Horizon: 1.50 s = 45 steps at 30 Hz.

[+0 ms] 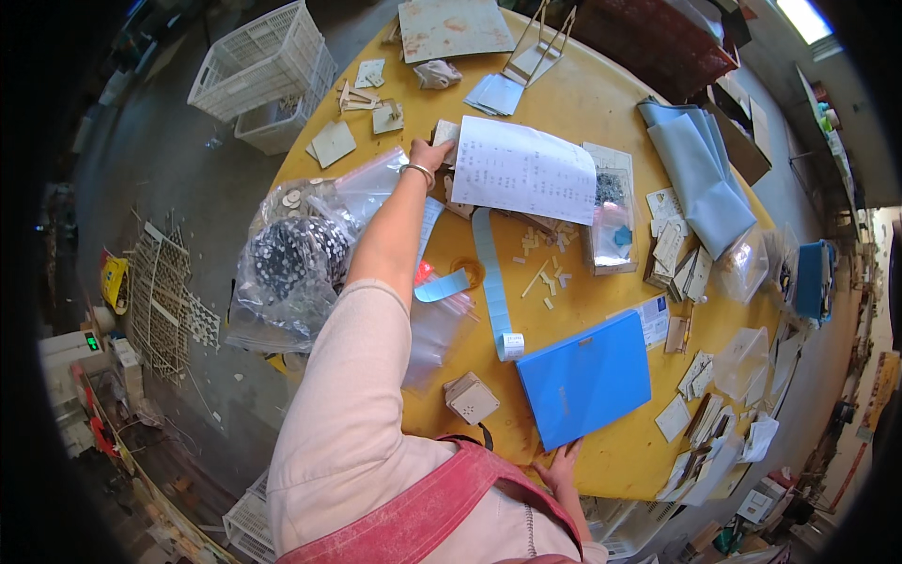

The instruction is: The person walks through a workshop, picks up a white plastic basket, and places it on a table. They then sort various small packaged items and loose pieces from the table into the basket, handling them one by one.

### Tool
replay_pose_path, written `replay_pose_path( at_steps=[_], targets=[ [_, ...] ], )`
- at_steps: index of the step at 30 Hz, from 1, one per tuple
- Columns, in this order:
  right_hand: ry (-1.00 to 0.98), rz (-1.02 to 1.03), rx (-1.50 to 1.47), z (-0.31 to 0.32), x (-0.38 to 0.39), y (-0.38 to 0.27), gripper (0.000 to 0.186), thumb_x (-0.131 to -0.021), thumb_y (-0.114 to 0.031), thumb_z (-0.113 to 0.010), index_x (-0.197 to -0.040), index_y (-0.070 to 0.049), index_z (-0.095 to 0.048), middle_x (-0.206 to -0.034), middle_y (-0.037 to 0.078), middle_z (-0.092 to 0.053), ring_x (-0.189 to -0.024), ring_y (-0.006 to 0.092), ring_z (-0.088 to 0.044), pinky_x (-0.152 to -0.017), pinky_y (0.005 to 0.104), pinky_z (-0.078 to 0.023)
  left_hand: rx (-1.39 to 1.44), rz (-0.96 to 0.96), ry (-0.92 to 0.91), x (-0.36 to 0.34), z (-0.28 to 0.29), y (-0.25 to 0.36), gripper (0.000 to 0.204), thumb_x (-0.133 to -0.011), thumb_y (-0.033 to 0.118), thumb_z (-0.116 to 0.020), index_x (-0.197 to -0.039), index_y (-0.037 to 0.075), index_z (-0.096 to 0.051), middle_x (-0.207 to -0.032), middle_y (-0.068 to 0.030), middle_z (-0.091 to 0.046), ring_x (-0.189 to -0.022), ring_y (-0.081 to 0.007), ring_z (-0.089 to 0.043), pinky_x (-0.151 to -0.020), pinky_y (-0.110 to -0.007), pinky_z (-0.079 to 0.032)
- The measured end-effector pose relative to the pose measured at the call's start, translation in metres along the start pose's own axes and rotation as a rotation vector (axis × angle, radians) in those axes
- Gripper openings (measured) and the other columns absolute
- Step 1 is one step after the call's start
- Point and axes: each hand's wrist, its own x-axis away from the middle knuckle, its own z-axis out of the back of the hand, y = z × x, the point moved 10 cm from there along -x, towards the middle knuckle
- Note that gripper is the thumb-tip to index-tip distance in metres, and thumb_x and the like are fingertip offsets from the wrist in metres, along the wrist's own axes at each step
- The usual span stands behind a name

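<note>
My left hand [431,156], a bangle on its wrist, reaches far over the table. Its fingers close at the left edge of a printed white sheet [526,167], by pale flat wooden pieces [445,133]; what they grip is partly hidden. The sheet lies over more wooden parts. At the table's near edge rests my right hand [561,470], fingers apart, beside the lower corner of a blue folder [584,378]. A strip of light-blue labels [489,273] curls between the sheet and the folder. Left of the folder sits a small stack of square wooden plates [472,399].
Clear bags of black-and-white pieces [299,254] lie left of my arm. An open box [613,211], folded blue-grey cloth [695,169] and several stacks of wooden parts [669,246] occupy the right side. White crates [258,61] stand on the floor beyond the yellow table [601,80].
</note>
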Motion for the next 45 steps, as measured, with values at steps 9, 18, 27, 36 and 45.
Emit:
replay_pose_path(
  at_steps=[9,18,27,36,45],
  targets=[
    [0.069,0.045,-0.021,0.004,-0.001,-0.004,0.134,-0.064,-0.04,-0.089,-0.158,-0.003,-0.001,-0.159,0.035,0.01,-0.149,0.0504,0.0,-0.123,0.05,-0.014,0.524,-0.373,0.475,0.144,0.106,0.108,0.053,-0.093,0.025,-0.071,-0.121,-0.009,-0.042,-0.119,-0.0218,-0.058,-0.107,-0.0275,-0.058,-0.095,-0.038,-0.047],
    [0.08,0.033,-0.04,-0.011,-0.003,0.01,0.129,-0.065,-0.035,-0.089,-0.157,-0.002,-0.004,-0.159,0.035,0.008,-0.149,0.051,-0.001,-0.123,0.05,-0.016,0.391,0.393,-0.987,0.502,-0.013,0.02,0.053,-0.095,0.028,-0.071,-0.135,0.002,-0.047,-0.12,-0.0052,-0.059,-0.108,-0.0116,-0.056,-0.095,-0.029,-0.048],
    [0.233,0.082,-0.089,0.016,0.003,-0.006,0.106,-0.069,-0.029,-0.082,-0.153,-0.002,-0.023,-0.158,0.037,0.0,-0.147,0.0533,-0.008,-0.119,0.0533,-0.024,-0.162,0.001,-1.053,0.658,-0.044,-0.129,0.054,-0.093,0.026,-0.068,-0.132,-0.003,-0.044,-0.119,-0.0173,-0.058,-0.115,-0.0243,-0.055,-0.1,-0.037,-0.044],
    [0.24,-0.016,-0.089,0.01,0.009,-0.005,0.092,-0.077,-0.036,-0.075,-0.152,-0.008,-0.03,-0.162,0.028,-0.006,-0.15,0.0437,-0.014,-0.118,0.0476,-0.031,-0.19,-0.022,-0.981,0.604,-0.024,-0.157,0.053,-0.093,0.029,-0.068,-0.133,-0.002,-0.05,-0.119,-0.0147,-0.062,-0.111,-0.0209,-0.057,-0.099,-0.034,-0.045],
    [0.311,0.081,-0.525,-0.019,0.115,0.029,0.054,-0.089,-0.035,-0.061,-0.135,-0.006,-0.055,-0.13,0.023,-0.06,-0.121,0.0389,-0.057,-0.103,0.0457,-0.047,-0.656,-0.572,-0.707,0.619,0.001,-0.145,0.058,-0.088,0.019,-0.068,-0.135,-0.008,-0.048,-0.133,-0.0278,-0.054,-0.126,-0.042,-0.05,-0.108,-0.047,-0.039]
  ],
)
